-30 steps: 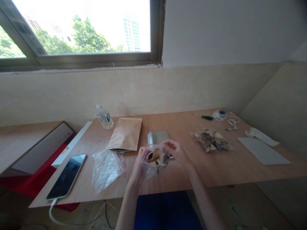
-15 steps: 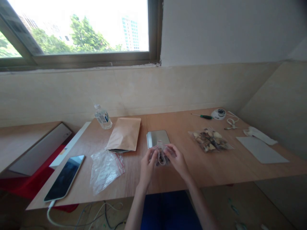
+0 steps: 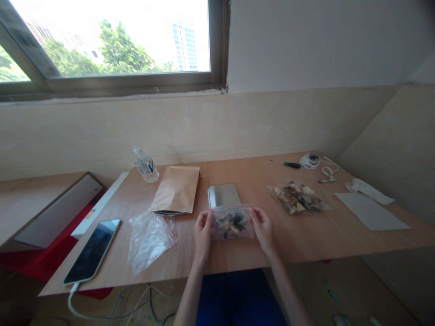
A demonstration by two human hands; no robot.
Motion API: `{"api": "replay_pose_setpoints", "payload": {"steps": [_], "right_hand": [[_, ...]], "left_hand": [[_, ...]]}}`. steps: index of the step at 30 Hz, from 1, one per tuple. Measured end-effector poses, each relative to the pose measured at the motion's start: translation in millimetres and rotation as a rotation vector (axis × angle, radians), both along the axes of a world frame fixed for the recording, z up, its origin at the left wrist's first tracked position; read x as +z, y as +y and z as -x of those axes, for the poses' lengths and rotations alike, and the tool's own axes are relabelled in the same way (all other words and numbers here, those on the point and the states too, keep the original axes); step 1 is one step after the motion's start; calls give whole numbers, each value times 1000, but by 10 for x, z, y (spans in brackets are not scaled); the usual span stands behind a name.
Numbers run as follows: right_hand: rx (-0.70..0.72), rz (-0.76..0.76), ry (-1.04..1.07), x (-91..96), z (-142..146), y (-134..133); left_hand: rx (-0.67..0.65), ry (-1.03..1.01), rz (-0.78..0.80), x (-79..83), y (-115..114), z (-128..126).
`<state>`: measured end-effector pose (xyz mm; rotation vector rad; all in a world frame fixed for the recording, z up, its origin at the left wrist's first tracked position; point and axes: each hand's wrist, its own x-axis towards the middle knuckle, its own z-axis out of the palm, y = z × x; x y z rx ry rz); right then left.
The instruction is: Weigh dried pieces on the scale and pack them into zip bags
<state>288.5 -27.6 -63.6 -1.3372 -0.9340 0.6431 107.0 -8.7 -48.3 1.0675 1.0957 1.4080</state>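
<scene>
A clear zip bag (image 3: pixel 232 224) with dark and pale dried pieces in it is stretched between my two hands, near the front of the table. My left hand (image 3: pixel 203 231) pinches its upper left corner, and my right hand (image 3: pixel 263 228) pinches the upper right corner. The bag's top strip runs straight across between them. Just behind the bag lies a flat silver-topped device (image 3: pixel 224 194), like a small scale, its near edge covered by the bag. To the right, a second clear bag of similar dried pieces (image 3: pixel 299 198) rests on the table.
Left of my hands are empty clear zip bags (image 3: pixel 151 242), a brown paper pouch (image 3: pixel 178 189), a water bottle (image 3: pixel 146 166) and a phone (image 3: pixel 93 251) on a cable. At the right lie a screwdriver (image 3: pixel 291 165), a white dome camera (image 3: pixel 310 160) and white paper (image 3: pixel 370 212).
My hands have moved apart, and the bag, bunched with its mouth open before, is now pulled flat and wide between them, its top edge straight.
</scene>
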Motion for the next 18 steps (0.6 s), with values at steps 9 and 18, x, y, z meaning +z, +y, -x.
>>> {"api": "replay_pose_setpoints", "payload": {"steps": [9, 18], "right_hand": [[-27, 29, -36, -195, -68, 25], [-46, 13, -25, -222, -72, 21]], "left_hand": [[43, -25, 50, -105, -9, -4], [57, 34, 19, -184, 2, 41]]}}
